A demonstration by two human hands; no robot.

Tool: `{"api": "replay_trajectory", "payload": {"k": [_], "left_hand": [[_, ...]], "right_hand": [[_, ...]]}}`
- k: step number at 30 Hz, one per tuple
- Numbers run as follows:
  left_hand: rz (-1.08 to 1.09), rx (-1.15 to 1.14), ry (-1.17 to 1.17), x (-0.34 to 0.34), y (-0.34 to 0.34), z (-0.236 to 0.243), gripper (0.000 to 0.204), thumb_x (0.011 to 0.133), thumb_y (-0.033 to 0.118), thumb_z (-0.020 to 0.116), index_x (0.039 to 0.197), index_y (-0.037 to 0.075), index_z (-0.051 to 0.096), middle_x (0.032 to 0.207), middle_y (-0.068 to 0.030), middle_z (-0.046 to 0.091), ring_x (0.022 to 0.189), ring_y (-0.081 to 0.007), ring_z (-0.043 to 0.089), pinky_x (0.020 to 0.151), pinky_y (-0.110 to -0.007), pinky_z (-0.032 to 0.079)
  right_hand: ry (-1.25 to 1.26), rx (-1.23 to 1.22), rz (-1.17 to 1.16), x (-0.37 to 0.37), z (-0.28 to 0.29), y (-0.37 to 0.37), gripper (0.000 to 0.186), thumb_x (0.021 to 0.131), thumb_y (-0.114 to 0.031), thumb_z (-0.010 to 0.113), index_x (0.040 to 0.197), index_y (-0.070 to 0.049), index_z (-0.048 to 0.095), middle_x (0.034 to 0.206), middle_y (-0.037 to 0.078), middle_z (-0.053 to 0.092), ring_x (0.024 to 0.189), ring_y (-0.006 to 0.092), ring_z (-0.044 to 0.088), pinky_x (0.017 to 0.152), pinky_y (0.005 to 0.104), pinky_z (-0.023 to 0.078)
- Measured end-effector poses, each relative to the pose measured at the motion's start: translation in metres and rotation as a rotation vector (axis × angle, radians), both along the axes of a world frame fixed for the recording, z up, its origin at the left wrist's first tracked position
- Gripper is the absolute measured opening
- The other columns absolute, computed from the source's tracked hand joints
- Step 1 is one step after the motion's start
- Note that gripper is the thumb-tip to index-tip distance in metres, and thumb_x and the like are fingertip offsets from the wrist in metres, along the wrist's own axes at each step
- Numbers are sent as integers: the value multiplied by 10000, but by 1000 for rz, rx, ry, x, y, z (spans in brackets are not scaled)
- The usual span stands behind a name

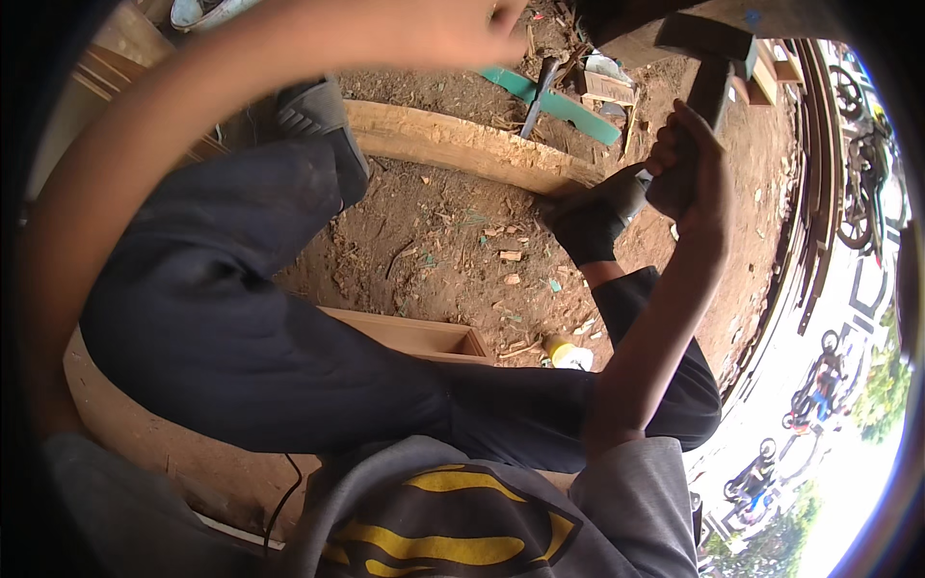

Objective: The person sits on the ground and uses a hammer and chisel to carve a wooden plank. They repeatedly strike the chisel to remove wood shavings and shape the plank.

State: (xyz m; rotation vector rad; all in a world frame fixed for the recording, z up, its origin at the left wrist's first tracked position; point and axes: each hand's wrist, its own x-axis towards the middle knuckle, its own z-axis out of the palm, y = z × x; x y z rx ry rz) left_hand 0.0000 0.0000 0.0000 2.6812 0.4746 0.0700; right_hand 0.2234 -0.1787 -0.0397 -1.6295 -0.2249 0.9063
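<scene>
My right hand (pixel 699 169) is wrapped round the handle of a hammer (pixel 711 91), raised at the upper right. The hammer's dark, blocky head is uppermost, in front of a wooden piece (pixel 646 34) at the top edge. My left hand (pixel 462 34) reaches across to the top middle, slightly blurred and partly cut off by the frame. Its visible fingers look curled closed; whatever they hold is hidden. Below it, a dark metal tool (pixel 540 96) lies across a green strip (pixel 568 111) on the ground.
A long, rough-edged board (pixel 453 144) lies between my feet. Wood chips litter the dirt floor (pixel 434 241). Near my legs are a wooden box-like piece (pixel 414 332) and a yellow-and-white container (pixel 567 353). Stacked boards (pixel 814 193) line the right, with motorbikes (pixel 858 164) beyond.
</scene>
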Motion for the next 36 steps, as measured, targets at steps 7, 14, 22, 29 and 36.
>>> {"api": "replay_trajectory", "payload": {"k": [7, 14, 22, 29, 36], "left_hand": [[-138, 329, 600, 93, -66, -234, 923, 675, 554, 721, 1278, -57, 383, 1163, -222, 540, 1061, -327, 559, 828, -506, 513], [31, 307, 492, 104, -93, -334, 1030, 573, 454, 842, 1341, -20, 346, 1311, -141, 445, 1251, -276, 380, 1004, -542, 356], [12, 280, 449, 98, -78, -332, 986, 565, 449, 840, 1316, 4, 381, 1277, -114, 443, 1209, -253, 390, 1013, -526, 313], [28, 282, 532, 72, -63, -324, 933, 568, 430, 845, 1281, 31, 394, 1296, -105, 424, 1240, -246, 373, 1019, -531, 308], [22, 206, 556, 41, -42, -311, 982, 561, 442, 844, 1311, 24, 367, 1308, -115, 421, 1242, -267, 381, 1041, -541, 298]], "right_hand": [[228, -38, -18, -2, -42, -49, 231, 831, -271, 621, 797, -67, 518, 597, 26, 496, 499, 142, 496, 427, 273, 386], [257, 44, -137, 19, -29, -70, 211, 826, -221, 623, 782, -54, 502, 626, 38, 482, 512, 144, 461, 470, 281, 391], [302, 84, -193, 21, -17, -74, 113, 886, -131, 565, 859, -42, 503, 660, 14, 454, 532, 101, 427, 480, 255, 372], [259, 111, -184, 12, -2, -71, 155, 865, -162, 612, 878, -43, 514, 666, 20, 470, 533, 101, 425, 476, 250, 357], [192, 86, -109, 3, 13, -72, 183, 873, -204, 620, 903, -54, 521, 676, 17, 474, 531, 89, 428, 469, 243, 357]]}}
